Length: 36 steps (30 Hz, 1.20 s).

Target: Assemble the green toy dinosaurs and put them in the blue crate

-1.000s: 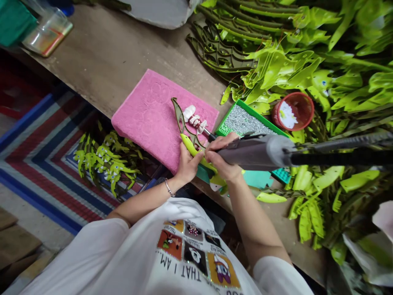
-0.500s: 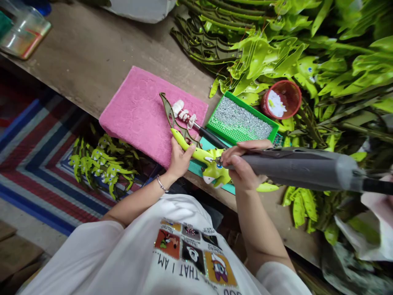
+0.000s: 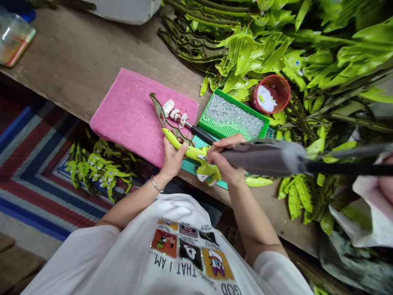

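Note:
My left hand (image 3: 172,157) grips a lime-green plastic toy piece (image 3: 196,159) with a dinosaur-like head, held at the front edge of the wooden bench. My right hand (image 3: 222,162) is closed round a grey electric screwdriver (image 3: 264,155), whose tip rests on the green piece near its head. A dark olive toy part (image 3: 161,114) and a second tool with white tape on its handle (image 3: 178,116) lie on the pink towel (image 3: 132,110) just beyond my hands.
A green tray of small screws (image 3: 233,116) and a red basket (image 3: 272,94) stand behind my hands. Heaps of green plastic parts (image 3: 291,49) cover the bench's right side. More finished green pieces (image 3: 98,164) lie on the striped floor mat below.
My right hand with the screwdriver has moved left along the green piece toward my left hand. The view has drifted, so everything sits further left.

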Motion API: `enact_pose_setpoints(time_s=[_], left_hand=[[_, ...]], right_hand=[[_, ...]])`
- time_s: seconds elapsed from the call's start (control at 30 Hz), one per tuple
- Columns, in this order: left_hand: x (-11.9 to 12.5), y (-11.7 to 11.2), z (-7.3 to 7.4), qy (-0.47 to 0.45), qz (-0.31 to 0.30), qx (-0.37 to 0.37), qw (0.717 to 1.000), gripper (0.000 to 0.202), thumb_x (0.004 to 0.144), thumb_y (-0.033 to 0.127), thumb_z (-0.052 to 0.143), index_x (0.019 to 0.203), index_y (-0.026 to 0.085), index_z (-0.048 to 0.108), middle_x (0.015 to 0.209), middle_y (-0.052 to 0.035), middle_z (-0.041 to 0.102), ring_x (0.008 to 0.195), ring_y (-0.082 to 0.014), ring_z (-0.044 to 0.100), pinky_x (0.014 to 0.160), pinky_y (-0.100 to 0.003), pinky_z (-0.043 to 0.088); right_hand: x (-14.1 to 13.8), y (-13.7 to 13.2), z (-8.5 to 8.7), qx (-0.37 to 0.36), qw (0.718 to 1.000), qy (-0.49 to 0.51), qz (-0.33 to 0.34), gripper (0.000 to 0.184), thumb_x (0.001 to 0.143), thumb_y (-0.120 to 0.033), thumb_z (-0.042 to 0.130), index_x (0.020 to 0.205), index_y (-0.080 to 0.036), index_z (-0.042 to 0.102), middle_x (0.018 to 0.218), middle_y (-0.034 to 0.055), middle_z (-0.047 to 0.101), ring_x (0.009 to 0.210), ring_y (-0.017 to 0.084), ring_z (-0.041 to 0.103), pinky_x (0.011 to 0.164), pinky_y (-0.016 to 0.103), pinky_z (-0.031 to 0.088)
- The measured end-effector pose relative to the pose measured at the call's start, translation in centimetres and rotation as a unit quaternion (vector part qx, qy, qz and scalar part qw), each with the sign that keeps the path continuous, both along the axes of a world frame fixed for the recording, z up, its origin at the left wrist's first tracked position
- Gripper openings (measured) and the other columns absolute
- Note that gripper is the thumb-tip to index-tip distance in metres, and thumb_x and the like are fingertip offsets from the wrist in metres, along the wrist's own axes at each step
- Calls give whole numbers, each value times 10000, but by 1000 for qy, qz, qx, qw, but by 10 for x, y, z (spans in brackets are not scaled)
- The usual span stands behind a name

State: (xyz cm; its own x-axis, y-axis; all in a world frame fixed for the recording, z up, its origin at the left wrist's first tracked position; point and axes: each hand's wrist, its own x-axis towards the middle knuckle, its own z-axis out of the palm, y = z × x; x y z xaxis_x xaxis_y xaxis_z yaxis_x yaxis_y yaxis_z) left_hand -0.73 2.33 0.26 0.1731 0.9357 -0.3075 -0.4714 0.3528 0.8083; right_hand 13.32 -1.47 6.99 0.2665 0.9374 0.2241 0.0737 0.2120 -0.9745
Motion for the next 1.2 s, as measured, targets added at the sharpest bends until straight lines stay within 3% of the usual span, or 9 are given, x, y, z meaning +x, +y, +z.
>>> enact_pose_setpoints(time_s=[0.1,0.17,0.37,0.7,0.9,0.97,1.03,1.13,1.2], left_hand=[[0,1,0,-6,-8,2,1000,712,701,464,852,1235,327,401,1103,-25,593,996,-240,708,840,-397,596],[-1,1,-1,-5,-11,14,1000,707,719,448,841,1250,337,388,1090,-18,600,987,-235,714,832,-388,600],[0,2,-5,6,-23,51,998,707,768,408,791,1308,364,336,1100,12,601,929,-194,728,845,-405,610],[2,2,-12,14,-13,55,998,589,781,388,778,1210,339,377,1049,31,550,1000,-185,703,877,-380,597],[-12,1,-17,120,-6,120,985,593,844,467,717,1287,327,349,1163,-26,554,1055,-165,640,914,-334,549],[-24,-9,-12,218,27,197,956,654,877,461,684,1378,327,286,1320,-78,496,1188,-196,576,967,-352,519],[-33,-26,-6,333,44,316,888,689,877,429,685,1414,293,275,1395,-119,429,1289,-243,495,1024,-409,478],[-33,-52,-1,422,-33,489,763,678,848,412,690,1386,194,339,1296,-156,488,1226,-288,510,1003,-466,460],[-23,-63,-1,449,-94,528,714,653,861,422,655,1372,150,353,1224,-167,542,1147,-291,546,949,-457,462]], right_hand=[[10,-6,22,115,990,19,-73,206,789,-302,695,975,-304,604,533,-83,556,413,140,506,455,317,450],[18,-11,30,128,982,22,-137,197,763,-314,696,925,-282,591,496,-88,510,372,128,459,427,308,419],[31,-20,14,87,976,48,-193,249,712,-353,743,873,-245,587,470,-85,523,368,138,479,429,312,416],[42,-18,-9,60,995,57,-63,235,706,-276,799,778,-249,577,584,-66,567,415,125,534,411,289,436],[45,-17,-3,60,998,22,-23,181,758,-278,762,885,-245,637,561,-62,586,407,132,527,407,291,428],[41,-22,7,95,993,10,-73,207,774,-252,746,960,-245,655,566,-60,604,423,135,539,435,295,438],[32,-30,19,129,985,20,-113,215,783,-248,733,984,-250,656,564,-66,600,431,134,539,451,297,446],[13,-42,30,137,985,58,-83,224,803,-262,706,1016,-268,638,560,-77,590,426,140,528,461,314,469],[2,-50,28,111,990,66,-47,233,822,-258,686,1042,-284,614,578,-78,601,445,149,546,478,327,486]])
